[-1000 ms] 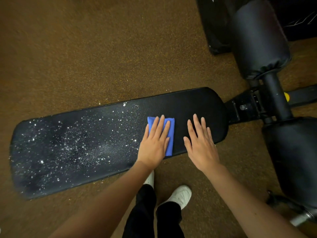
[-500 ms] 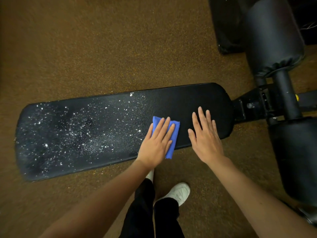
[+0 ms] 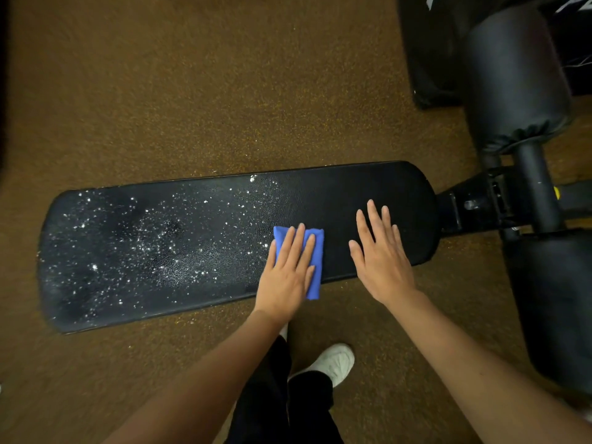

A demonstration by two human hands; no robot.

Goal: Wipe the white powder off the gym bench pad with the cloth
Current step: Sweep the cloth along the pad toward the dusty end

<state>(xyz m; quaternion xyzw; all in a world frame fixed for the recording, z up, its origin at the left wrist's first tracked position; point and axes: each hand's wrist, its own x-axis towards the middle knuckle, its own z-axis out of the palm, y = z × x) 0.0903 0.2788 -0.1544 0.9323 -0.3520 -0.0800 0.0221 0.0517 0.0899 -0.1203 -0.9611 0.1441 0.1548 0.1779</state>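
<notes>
A long black bench pad (image 3: 346, 193) lies across the brown speckled floor (image 3: 192, 91), running left to right. White powder (image 3: 144, 245) is scattered over its left and middle stretch, thickest toward the left end, with a few specks reaching the far edge near the middle; the right part of the pad looks dark and bare of specks. Just right of the powdered area, on the near half of the pad, the left hand (image 3: 288, 270) lies flat with fingers straight and together, pressing down on a folded blue cloth (image 3: 315, 251), whose near end hangs over the pad's near edge. Beside it, a little apart, the right hand (image 3: 381, 251) rests palm down on the pad, fingers straight and slightly spread, holding nothing. Below the hands, a white shoe (image 3: 333, 360) and black trouser legs (image 3: 282, 405) show. At far right stand black padded rollers (image 3: 515, 75) on the bench frame (image 3: 474, 203).
</notes>
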